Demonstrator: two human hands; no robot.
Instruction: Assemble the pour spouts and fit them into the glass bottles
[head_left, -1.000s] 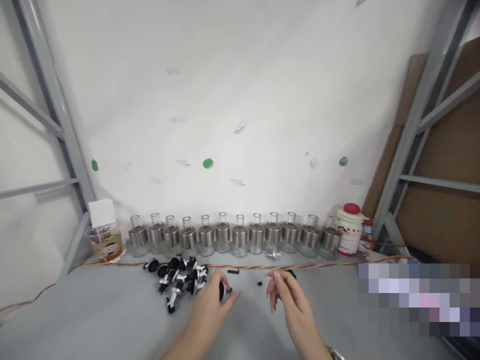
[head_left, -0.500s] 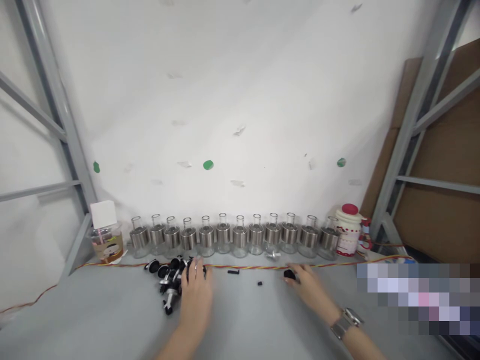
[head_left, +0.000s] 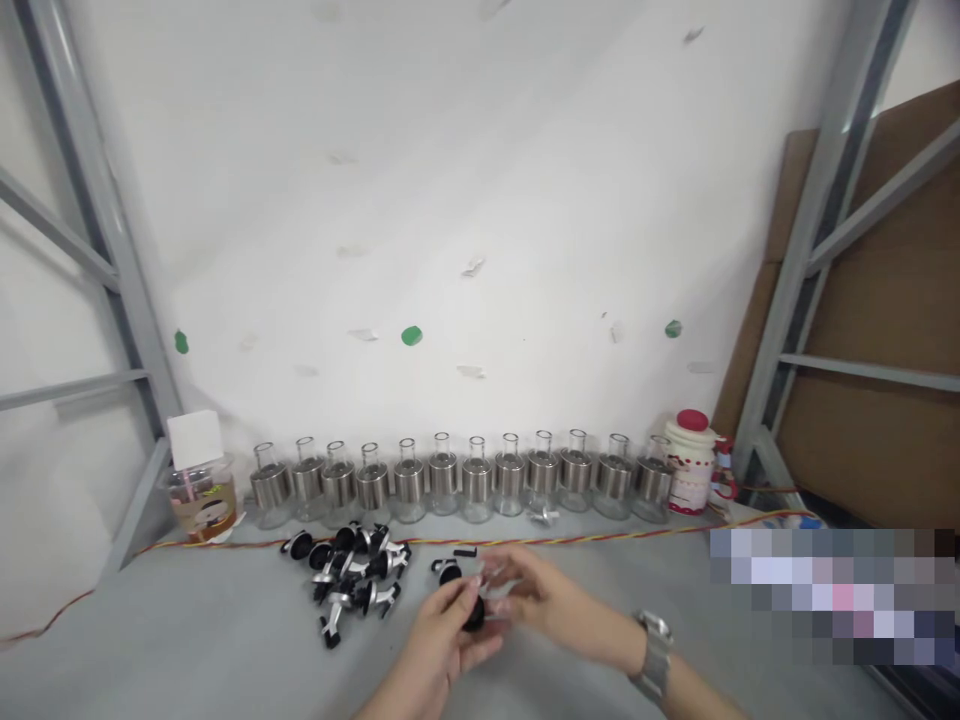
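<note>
My left hand (head_left: 442, 635) is closed, thumb and fingers around a round black cap-like piece (head_left: 473, 613). My right hand (head_left: 536, 600) meets it from the right, fingers bent and somewhat blurred; whatever is between them is hard to make out. Just beyond my left thumb is a black-and-silver pour spout (head_left: 449, 571); whether the hand touches it I cannot tell. A pile of similar pour spouts (head_left: 349, 565) lies to the left. Behind my fingertips is a short black strip (head_left: 465, 552).
Glass bottles (head_left: 477, 480) with metal bands line the wall, open-necked. A small clear-and-silver part (head_left: 544, 517) lies before them. A red-yellow twisted wire (head_left: 637, 534) crosses the table. A plastic cup (head_left: 199, 500) stands left, a red-lidded jar (head_left: 690, 465) right.
My left hand has left the pile and moved right. My right hand has come left to meet it. A pour spout now shows beside the hands, and the small black bit is hidden.
</note>
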